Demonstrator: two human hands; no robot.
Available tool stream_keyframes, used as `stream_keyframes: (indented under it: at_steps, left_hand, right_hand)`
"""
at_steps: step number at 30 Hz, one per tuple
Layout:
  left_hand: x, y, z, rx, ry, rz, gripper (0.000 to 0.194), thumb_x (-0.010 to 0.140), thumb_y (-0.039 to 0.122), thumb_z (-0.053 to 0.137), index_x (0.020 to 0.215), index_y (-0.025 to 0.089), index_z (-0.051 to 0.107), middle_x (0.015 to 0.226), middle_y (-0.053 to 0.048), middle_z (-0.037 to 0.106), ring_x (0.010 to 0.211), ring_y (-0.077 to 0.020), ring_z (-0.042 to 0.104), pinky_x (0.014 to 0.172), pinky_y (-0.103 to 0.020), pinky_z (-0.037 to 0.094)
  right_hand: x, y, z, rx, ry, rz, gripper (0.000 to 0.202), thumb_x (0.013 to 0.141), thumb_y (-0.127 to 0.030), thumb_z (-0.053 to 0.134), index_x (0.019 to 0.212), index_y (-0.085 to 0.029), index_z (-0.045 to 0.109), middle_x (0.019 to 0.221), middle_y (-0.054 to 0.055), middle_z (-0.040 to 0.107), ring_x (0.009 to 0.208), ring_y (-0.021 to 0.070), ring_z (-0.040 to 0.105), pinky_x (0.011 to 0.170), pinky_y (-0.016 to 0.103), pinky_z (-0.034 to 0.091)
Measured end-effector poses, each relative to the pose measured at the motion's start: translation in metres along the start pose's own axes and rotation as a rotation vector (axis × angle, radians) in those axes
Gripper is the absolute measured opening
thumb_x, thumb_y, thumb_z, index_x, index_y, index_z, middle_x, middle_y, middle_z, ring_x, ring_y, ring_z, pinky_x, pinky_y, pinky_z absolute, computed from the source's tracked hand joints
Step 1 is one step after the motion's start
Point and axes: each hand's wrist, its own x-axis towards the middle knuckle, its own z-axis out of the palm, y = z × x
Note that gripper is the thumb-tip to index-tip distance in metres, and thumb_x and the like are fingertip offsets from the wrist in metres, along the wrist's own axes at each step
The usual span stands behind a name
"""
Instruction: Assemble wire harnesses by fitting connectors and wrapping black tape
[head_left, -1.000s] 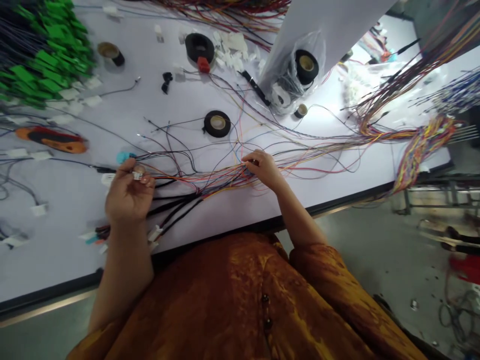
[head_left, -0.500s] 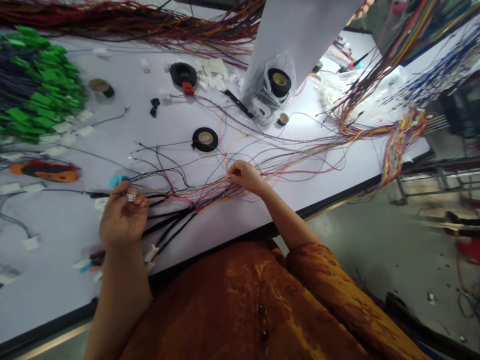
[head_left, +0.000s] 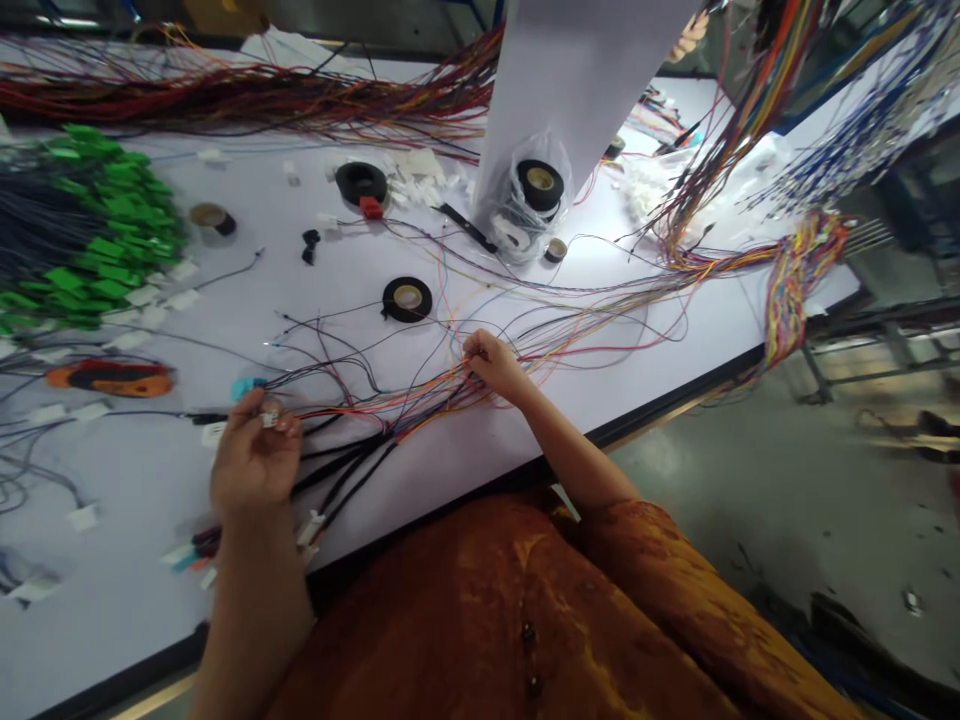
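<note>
Between the thumb and fingers of my left hand is a small white connector. Thin coloured wires run to the right from near it. My right hand pinches some of these wires about midway along the bundle. Just above my left fingertips lies a light-blue connector with dark wires. Black-sleeved branches of the harness spread on the table between my hands, and a white connector ends one of them beside my left wrist.
Black tape rolls lie beyond the wires. An orange-and-black cutter rests at left, below a heap of green-tagged cables. A white post with a bagged tape roll stands behind. Wire bundles hang over the right end.
The view has tilted, so the table things sit slightly lower in the picture. Both hands keep their hold, and the wires between them look drawn a little closer together.
</note>
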Motion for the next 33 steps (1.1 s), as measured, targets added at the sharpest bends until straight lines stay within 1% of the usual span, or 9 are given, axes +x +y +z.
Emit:
stream_keyframes:
  at_steps: [5,8,11,14,17,22,26,30,33]
  left_hand:
    - [0.0,-0.002,-0.003,-0.012,0.014,-0.003,0.028,0.055,0.021,0.073,0.08,0.034,0.077,0.065,0.001,0.049,0.058,-0.0112,0.038,0.05,-0.022,0.034]
    - [-0.001,-0.002,-0.003,-0.02,-0.018,0.013,0.028,0.057,0.02,0.076,0.082,0.032,0.077,0.064,0.001,0.048,0.057,-0.011,0.039,0.049,-0.024,0.034]
    - [-0.003,-0.001,-0.002,-0.06,-0.014,0.003,0.029,0.057,0.017,0.076,0.084,0.029,0.076,0.067,0.001,0.05,0.058,-0.0103,0.041,0.05,-0.022,0.037]
    - [-0.005,-0.001,0.0,-0.144,0.021,-0.025,0.033,0.057,0.01,0.072,0.087,0.023,0.075,0.07,0.001,0.053,0.06,-0.0088,0.045,0.054,-0.019,0.042]
    - [-0.005,-0.002,0.001,-0.221,0.058,-0.03,0.035,0.057,0.004,0.064,0.089,0.018,0.072,0.07,0.001,0.056,0.059,-0.0086,0.046,0.054,-0.017,0.043]
    - [-0.003,-0.002,0.002,-0.245,0.073,-0.034,0.038,0.059,0.002,0.056,0.091,0.015,0.069,0.069,0.001,0.058,0.057,-0.0098,0.047,0.053,-0.018,0.043]
    - [-0.003,-0.002,0.003,-0.223,0.092,-0.028,0.037,0.058,0.004,0.055,0.089,0.017,0.068,0.069,0.002,0.059,0.057,-0.0094,0.047,0.053,-0.018,0.043]
    - [-0.005,-0.002,0.004,-0.198,0.087,-0.022,0.037,0.057,0.004,0.057,0.089,0.017,0.069,0.069,0.003,0.059,0.056,-0.0081,0.047,0.052,-0.016,0.043]
    - [-0.004,-0.001,0.004,-0.2,0.084,-0.022,0.036,0.056,0.003,0.058,0.088,0.016,0.07,0.068,0.003,0.058,0.056,-0.0077,0.047,0.052,-0.016,0.044]
  right_hand:
    - [0.001,0.013,0.002,0.025,0.028,-0.038,0.017,0.069,-0.02,0.049,0.085,-0.021,0.056,0.068,-0.005,0.053,0.061,0.0117,0.045,0.063,0.026,0.037]
    - [0.001,0.015,0.003,0.009,0.049,-0.041,0.011,0.071,-0.021,0.048,0.08,-0.021,0.055,0.065,-0.006,0.052,0.059,0.011,0.044,0.062,0.025,0.037]
    - [-0.001,0.013,0.0,-0.01,0.024,-0.057,0.015,0.074,-0.022,0.05,0.086,-0.019,0.059,0.067,-0.005,0.055,0.057,0.0102,0.044,0.062,0.025,0.038]
    - [-0.005,0.011,-0.01,-0.025,0.053,-0.108,0.022,0.078,-0.024,0.053,0.096,-0.016,0.064,0.08,-0.001,0.063,0.058,0.0097,0.047,0.063,0.026,0.04]
    - [-0.013,0.008,-0.024,-0.109,0.091,-0.15,0.019,0.081,-0.023,0.055,0.093,-0.016,0.068,0.085,0.003,0.067,0.065,0.0111,0.053,0.067,0.027,0.042]
    - [-0.028,0.005,-0.041,-0.28,-0.017,-0.174,0.015,0.083,-0.016,0.058,0.082,-0.016,0.073,0.083,0.004,0.071,0.073,0.0141,0.058,0.073,0.028,0.044]
    - [-0.032,0.009,-0.038,-0.371,-0.076,-0.139,0.014,0.081,-0.012,0.062,0.081,-0.017,0.075,0.086,0.005,0.071,0.076,0.0152,0.058,0.075,0.029,0.043]
    - [-0.028,0.013,-0.029,-0.438,-0.065,-0.136,0.014,0.08,-0.011,0.063,0.08,-0.017,0.076,0.085,0.005,0.069,0.08,0.0165,0.059,0.078,0.03,0.043]
    - [-0.027,0.015,-0.027,-0.398,-0.041,-0.134,0.015,0.078,-0.01,0.061,0.078,-0.016,0.075,0.083,0.005,0.068,0.077,0.0154,0.058,0.075,0.029,0.042]
